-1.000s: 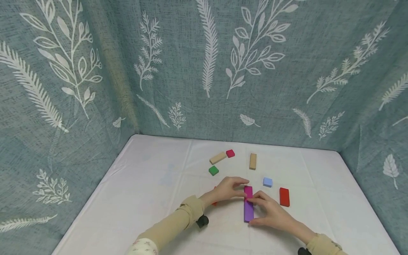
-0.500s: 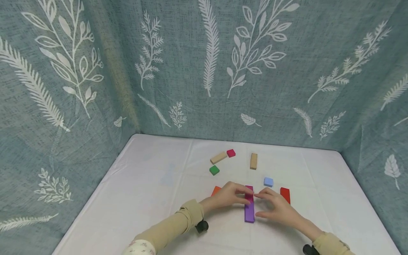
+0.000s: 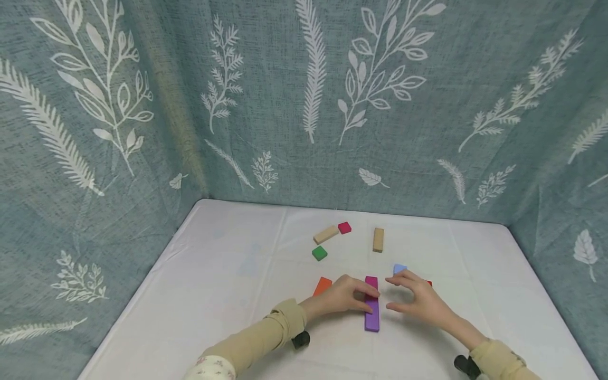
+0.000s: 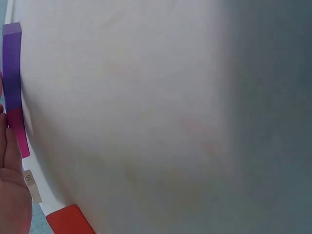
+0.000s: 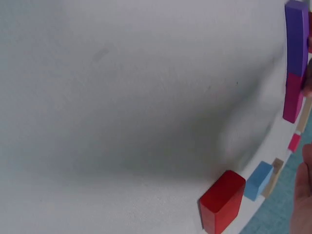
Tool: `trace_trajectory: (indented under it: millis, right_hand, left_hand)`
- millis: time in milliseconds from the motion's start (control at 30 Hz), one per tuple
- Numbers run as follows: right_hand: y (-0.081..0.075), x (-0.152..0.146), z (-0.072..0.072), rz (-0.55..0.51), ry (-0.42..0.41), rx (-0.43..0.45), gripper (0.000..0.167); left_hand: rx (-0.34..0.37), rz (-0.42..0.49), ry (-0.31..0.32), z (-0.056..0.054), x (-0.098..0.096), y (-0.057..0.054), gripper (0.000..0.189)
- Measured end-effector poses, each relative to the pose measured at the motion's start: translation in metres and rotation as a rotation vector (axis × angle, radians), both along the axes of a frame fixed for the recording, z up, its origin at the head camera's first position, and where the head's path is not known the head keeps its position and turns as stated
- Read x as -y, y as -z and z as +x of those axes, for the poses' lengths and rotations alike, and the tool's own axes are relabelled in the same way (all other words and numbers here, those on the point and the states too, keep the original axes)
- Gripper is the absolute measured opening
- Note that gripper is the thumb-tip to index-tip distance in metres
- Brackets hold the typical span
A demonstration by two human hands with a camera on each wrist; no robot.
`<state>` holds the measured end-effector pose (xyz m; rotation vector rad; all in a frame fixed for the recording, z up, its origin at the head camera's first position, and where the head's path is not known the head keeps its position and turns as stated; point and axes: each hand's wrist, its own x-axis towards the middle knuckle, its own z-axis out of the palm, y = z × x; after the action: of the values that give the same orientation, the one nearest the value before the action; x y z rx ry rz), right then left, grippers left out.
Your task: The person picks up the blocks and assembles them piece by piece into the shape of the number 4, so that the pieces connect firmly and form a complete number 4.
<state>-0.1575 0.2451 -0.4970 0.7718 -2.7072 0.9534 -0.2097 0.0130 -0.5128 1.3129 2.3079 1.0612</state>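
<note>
A magenta block (image 3: 371, 282) and a longer purple block (image 3: 372, 322) lie end to end in a straight line on the white-covered table. My left hand (image 3: 344, 294) reaches over them from the left, thumb and curved forefinger apart and overlapping the blocks near their joint. The right wrist view shows its fingertips (image 5: 308, 85) at the far side of the magenta piece. To the right of the row, my right hand (image 3: 420, 300) is apart from it, with a gap between thumb and forefinger and nothing held. It partly covers a light blue block (image 3: 399, 268) and a red block (image 5: 222, 202).
An orange block (image 3: 322, 285) lies behind the left wrist. Farther back sit a green block (image 3: 320, 253), two wooden blocks, one left (image 3: 325, 235) and one right (image 3: 378, 240), and a crimson block (image 3: 344, 228). A patterned curtain (image 3: 285, 105) hangs behind the table.
My right hand has let go of the purple block and moved right, toward the blue and red blocks. My left fingers have shifted from the magenta block's far end nearer to the joint.
</note>
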Motion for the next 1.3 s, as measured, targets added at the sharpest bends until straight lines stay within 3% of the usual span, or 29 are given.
trace_trajectory:
  millis: [300, 600, 833, 1300]
  right_hand:
    - [0.004, -0.006, -0.009, -0.018, -0.031, -0.062, 0.049]
    - [-0.003, -0.010, -0.014, -0.025, -0.024, -0.109, 0.049]
    - [-0.004, -0.019, -0.023, -0.064, 0.003, -0.129, 0.048]
    - [-0.006, -0.030, -0.037, -0.020, 0.150, -0.043, 0.047]
  left_hand:
    - [-0.021, -0.016, -0.009, 0.000, -0.001, -0.001, 0.036]
    - [-0.060, -0.028, 0.002, -0.002, -0.003, 0.001, 0.036]
    - [-0.032, -0.041, -0.002, -0.002, -0.002, 0.000, 0.036]
    - [0.051, 0.003, -0.034, 0.000, 0.000, 0.004, 0.038]
